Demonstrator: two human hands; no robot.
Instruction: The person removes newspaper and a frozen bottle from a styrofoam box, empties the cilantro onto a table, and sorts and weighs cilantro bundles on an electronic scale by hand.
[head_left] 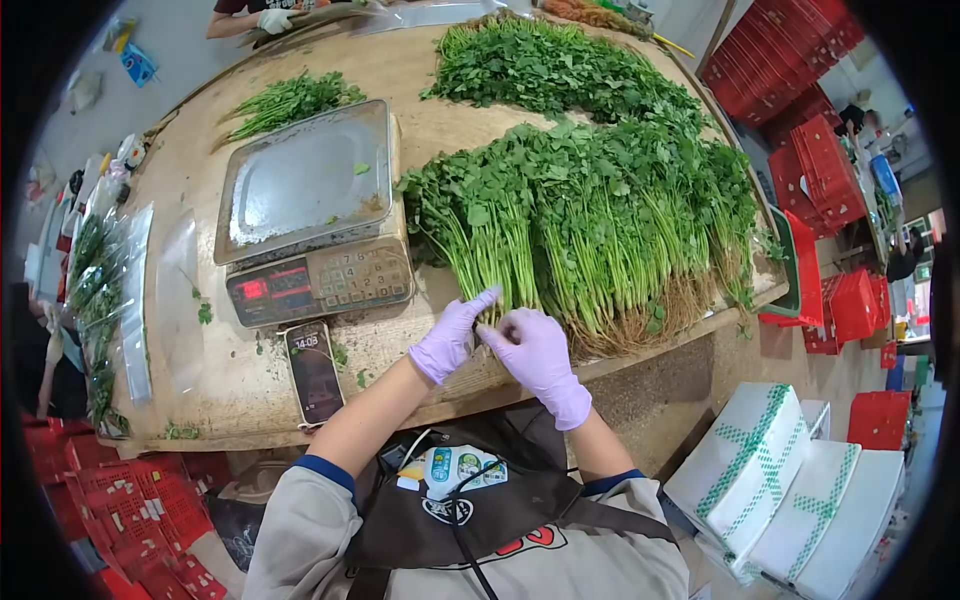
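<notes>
At the table's near edge, both of my hands wear light purple gloves. My left hand (pixel 447 338) is closed at the lower left stems of a bunch of leafy greens (pixel 495 240) that looks like coriander. Right beside it, my right hand (pixel 538 358) has its fingers curled at the stem ends of the same bunch; the fingertips are partly hidden. More of these greens (pixel 630 230) lie in a row to the right, leaves pointing away and brown roots (pixel 660 315) towards me. Left of my hands stands a digital scale (pixel 305 185) with a lit red display.
A phone (pixel 315 372) lies before the scale on the wooden table (pixel 240 385). More greens (pixel 560 65) are piled at the back, with a small bunch (pixel 295 100) behind the scale. White foam boxes (pixel 745 450) stand at lower right. A co-worker's gloved hand (pixel 275 20) shows at the far edge.
</notes>
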